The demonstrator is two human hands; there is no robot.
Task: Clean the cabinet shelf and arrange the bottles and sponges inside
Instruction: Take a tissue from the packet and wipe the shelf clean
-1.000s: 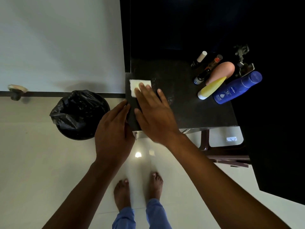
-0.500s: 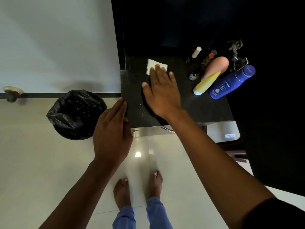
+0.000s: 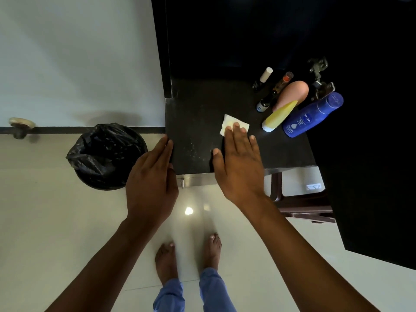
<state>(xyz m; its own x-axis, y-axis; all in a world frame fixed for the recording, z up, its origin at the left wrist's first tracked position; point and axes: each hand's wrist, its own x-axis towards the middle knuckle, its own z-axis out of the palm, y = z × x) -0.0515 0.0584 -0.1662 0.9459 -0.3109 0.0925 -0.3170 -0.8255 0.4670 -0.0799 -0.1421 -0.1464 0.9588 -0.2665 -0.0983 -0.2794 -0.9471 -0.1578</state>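
White folded cloth lies mid-shelf on the dark shelf, pressed flat under the right hand, fingers spread, not gripping. Left hand open, flat at the shelf's front-left corner. Blue bottle, yellow bottle near right edge.

both arms extended, left hand flat, right hand flat, fingers spread
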